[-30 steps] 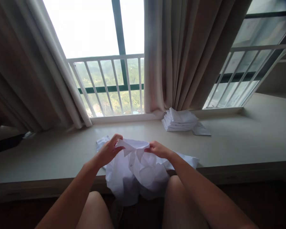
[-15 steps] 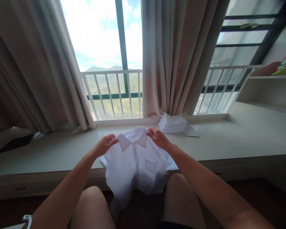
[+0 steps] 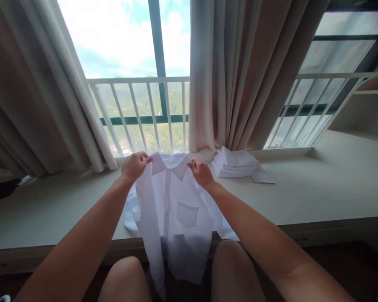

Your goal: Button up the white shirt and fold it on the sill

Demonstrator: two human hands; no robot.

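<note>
White shirt (image 3: pixel 173 209) raised higher than before, collar up, length hanging vertically.

Shirt (image 3: pixel 176 209) thin white cloth; ledge (image 3: pixel 318 188) smooth matt

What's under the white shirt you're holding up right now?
The white shirt hangs from both hands over the ledge, its hem dropping between the knees. More white cloth shows at its left; the ledge beneath is hidden.

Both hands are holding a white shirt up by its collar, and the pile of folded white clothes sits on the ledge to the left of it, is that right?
Not quite. In the head view the pile of folded white clothes sits to the right of the white shirt, by the curtain. The left hand and right hand do hold its collar.
</note>
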